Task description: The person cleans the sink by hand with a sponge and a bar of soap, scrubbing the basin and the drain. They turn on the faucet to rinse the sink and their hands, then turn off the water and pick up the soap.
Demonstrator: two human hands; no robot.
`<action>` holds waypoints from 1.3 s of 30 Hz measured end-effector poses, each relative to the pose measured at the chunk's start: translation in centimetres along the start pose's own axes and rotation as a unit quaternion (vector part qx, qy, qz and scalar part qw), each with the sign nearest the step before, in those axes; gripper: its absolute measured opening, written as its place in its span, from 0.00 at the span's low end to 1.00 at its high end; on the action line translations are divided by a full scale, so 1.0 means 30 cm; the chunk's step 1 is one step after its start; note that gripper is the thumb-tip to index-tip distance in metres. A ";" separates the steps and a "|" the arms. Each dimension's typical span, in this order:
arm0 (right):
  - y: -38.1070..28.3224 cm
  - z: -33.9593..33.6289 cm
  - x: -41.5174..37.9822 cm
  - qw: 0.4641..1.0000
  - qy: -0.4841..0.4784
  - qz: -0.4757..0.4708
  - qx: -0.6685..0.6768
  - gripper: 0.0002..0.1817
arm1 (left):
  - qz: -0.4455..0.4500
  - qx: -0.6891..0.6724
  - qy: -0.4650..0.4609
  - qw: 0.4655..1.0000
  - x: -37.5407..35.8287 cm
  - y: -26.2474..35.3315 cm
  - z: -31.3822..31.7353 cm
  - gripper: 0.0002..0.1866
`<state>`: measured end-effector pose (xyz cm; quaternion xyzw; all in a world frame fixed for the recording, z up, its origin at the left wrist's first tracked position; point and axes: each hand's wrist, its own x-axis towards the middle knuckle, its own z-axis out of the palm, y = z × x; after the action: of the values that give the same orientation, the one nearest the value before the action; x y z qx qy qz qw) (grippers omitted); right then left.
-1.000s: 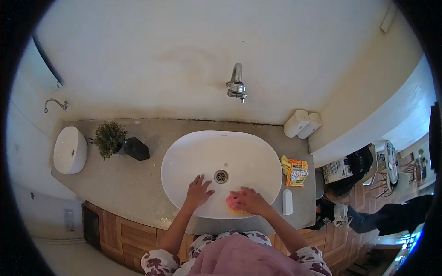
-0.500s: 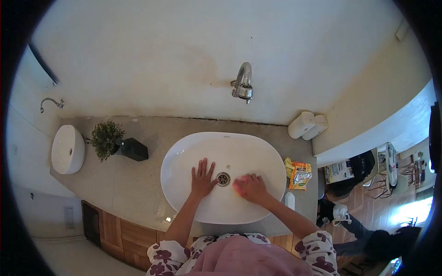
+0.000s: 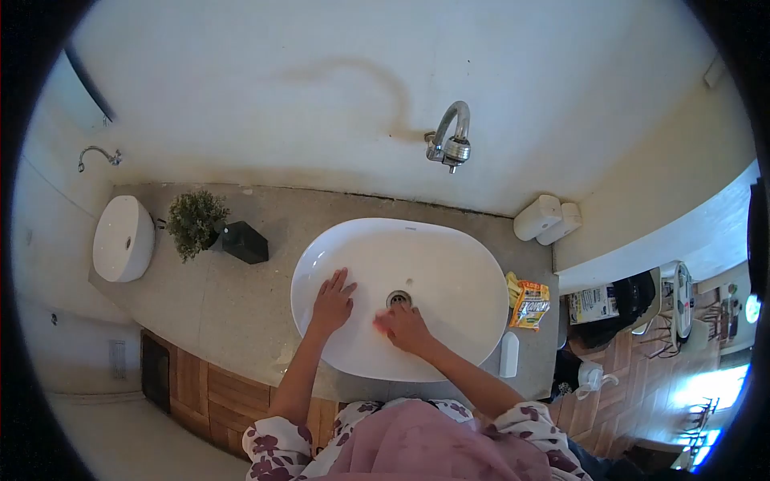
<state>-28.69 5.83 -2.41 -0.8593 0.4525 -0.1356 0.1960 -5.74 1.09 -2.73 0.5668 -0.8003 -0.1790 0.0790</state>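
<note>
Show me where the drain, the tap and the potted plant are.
drain (image 3: 399, 298), head view, on its metal ring.
tap (image 3: 451, 138), head view, on the curved spout.
potted plant (image 3: 195, 221), head view, on the leaves.

Both hands down, arms reaching forward

The left hand (image 3: 330, 301) lies flat, palm down, fingers spread and pointing up and away from the body, its forearm bare and nearly straight. The right hand (image 3: 405, 329) is curled, knuckles up, fingers bent over something pink; its bare forearm angles in from the right, floral sleeves at both elbows.
</note>
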 end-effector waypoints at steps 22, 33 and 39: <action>0.065 0.099 0.419 0.955 0.284 0.091 -0.001 0.10 | -0.029 -0.034 0.144 0.989 -0.226 -0.032 -0.130 0.18; -0.072 -0.060 -0.119 0.952 -0.204 -0.074 0.214 0.22 | -0.052 -0.106 0.263 0.957 -0.254 0.005 -0.166 0.36; 0.020 -0.131 -0.211 0.972 -0.199 0.108 -0.062 0.15 | -0.175 -0.274 0.335 0.884 -0.267 -0.004 -0.079 0.40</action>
<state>-34.23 9.94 0.46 -0.8255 0.5021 0.0882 0.2422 -2.10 8.07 0.04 0.6797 -0.5326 -0.2017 0.4622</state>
